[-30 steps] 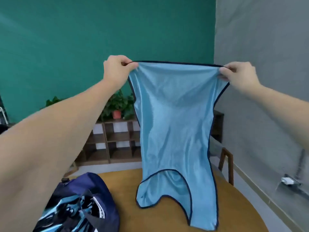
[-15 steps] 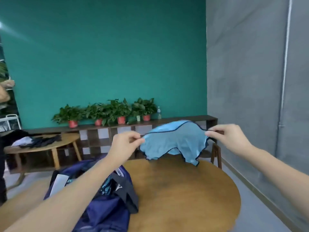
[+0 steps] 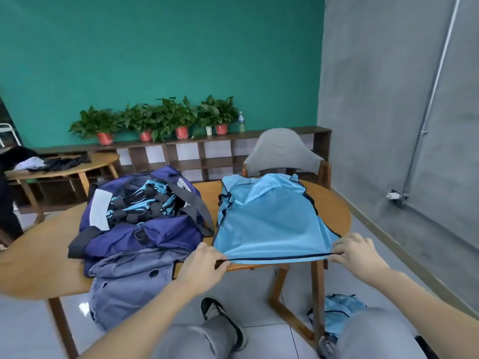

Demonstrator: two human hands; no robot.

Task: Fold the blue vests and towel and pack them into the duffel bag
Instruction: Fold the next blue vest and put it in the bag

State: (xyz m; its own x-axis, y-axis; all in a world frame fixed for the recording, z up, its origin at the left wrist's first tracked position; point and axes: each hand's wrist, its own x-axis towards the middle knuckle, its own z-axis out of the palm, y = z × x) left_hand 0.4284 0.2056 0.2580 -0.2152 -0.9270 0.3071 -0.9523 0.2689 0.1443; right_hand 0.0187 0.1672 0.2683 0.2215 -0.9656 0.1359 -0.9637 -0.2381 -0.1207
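The blue vest (image 3: 267,224), up in the air a moment ago, now lies flat on the counter (image 3: 39,255), right of the bag (image 3: 134,229). The left hand (image 3: 201,265) and right hand (image 3: 355,255) each pinch its near edge. It looks ready to fold.

A grey chair (image 3: 282,151) stands behind the round wooden table (image 3: 39,255), potted plants (image 3: 155,120) beyond.

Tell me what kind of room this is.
Probably an office lounge or break room, not a home: a long low wooden cubby shelf lined with potted green plants, round wooden tables, and a bare grey concrete wall with exposed metal conduit.
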